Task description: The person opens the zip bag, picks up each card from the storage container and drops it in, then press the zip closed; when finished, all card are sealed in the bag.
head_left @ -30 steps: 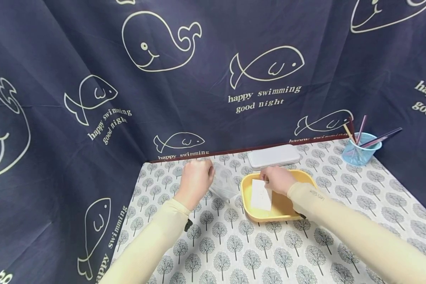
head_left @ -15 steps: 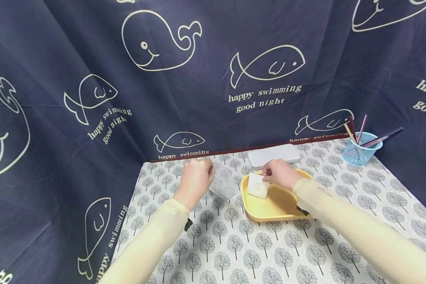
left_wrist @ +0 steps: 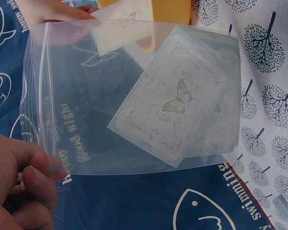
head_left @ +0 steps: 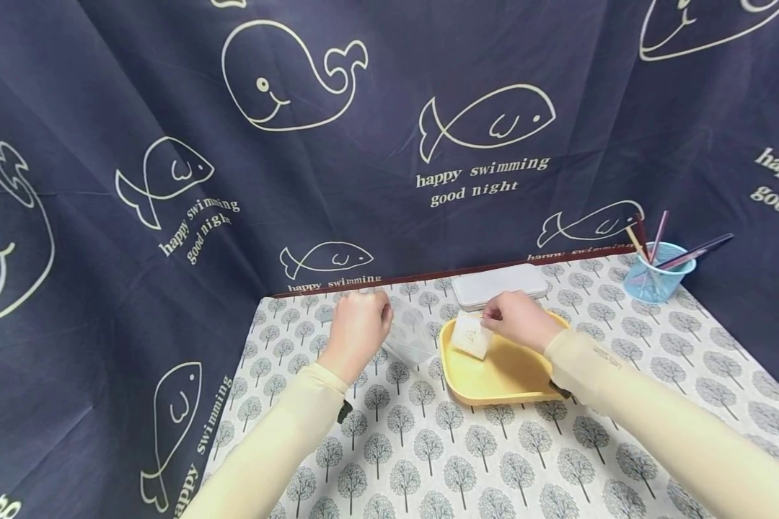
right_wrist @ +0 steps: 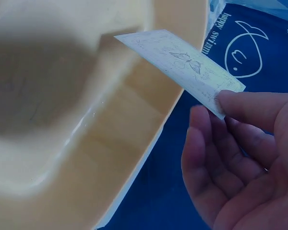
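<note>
My left hand (head_left: 358, 328) pinches the corner of a clear zip bag (left_wrist: 86, 143) near its zip edge. Inside the bag lie paper cards (left_wrist: 177, 103), the front one printed with a butterfly. Thumb and fingers of my right hand (head_left: 519, 317) pinch one corner of a white butterfly card (right_wrist: 182, 62). That card is tilted above the yellow tray (head_left: 503, 393), near its back left side, and is apart from the bag. The right wrist view shows bare tray floor, partly in shadow.
Behind the tray sits a white flat case (head_left: 500, 285). A blue mesh pen cup (head_left: 656, 285) holding several pencils stands at the back right. Dark fish-print curtains (head_left: 337, 180) rise behind the tree-print tablecloth (head_left: 428, 447). A small grey object (left_wrist: 283, 206) lies on the cloth.
My right hand has lifted the card up and slightly back from the tray, tilting it from hanging down to a flatter slant. The left hand and bag hold still.
</note>
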Demonstrator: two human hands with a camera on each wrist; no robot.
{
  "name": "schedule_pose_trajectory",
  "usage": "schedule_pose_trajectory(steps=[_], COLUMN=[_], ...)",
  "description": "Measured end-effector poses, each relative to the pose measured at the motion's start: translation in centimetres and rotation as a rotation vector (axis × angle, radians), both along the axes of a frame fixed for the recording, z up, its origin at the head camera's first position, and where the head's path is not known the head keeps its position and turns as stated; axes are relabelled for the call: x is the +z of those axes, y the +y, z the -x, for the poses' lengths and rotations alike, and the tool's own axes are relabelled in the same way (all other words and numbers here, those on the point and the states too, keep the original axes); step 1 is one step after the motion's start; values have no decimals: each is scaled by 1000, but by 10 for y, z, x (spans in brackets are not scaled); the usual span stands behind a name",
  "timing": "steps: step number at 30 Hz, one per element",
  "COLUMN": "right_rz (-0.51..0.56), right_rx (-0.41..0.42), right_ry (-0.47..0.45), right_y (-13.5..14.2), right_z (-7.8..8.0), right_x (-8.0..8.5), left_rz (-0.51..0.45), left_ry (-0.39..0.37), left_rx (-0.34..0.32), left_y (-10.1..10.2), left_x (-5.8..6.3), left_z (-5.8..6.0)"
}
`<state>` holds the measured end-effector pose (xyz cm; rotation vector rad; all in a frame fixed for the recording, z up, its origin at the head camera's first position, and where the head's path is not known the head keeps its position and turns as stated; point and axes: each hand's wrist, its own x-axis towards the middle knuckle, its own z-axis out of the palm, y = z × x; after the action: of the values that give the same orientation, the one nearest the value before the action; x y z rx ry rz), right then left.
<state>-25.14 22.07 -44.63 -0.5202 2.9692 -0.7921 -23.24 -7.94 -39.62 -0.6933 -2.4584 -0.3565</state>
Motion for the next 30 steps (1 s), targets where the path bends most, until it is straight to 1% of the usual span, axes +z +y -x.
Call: schedule_pose_trajectory(steps=[4, 8, 10, 16, 20, 25, 30], right_rz=[3, 9, 18, 57, 107, 176, 218], right_rx=[-30, -45, -45, -58, -67, -76, -65], right_ry=[1, 51, 95, 222, 301, 370, 442], right_y=[1, 3, 3, 0, -5, -13, -21], right_z=[-4, -8, -9, -15, -22, -32, -41], right_x=[5, 13, 19, 42, 60, 80, 95], left_rz=[0, 1, 0, 2, 0, 1, -6], left_ry=[0, 2, 0, -1, 3, 14, 35], left_rx=[6, 13, 16, 16, 14, 11, 8], left_y=[0, 1, 1, 1, 1, 2, 2], left_x=[0, 0, 0, 0, 0, 0, 0], left_z=[0, -1, -1, 0, -1, -1, 0])
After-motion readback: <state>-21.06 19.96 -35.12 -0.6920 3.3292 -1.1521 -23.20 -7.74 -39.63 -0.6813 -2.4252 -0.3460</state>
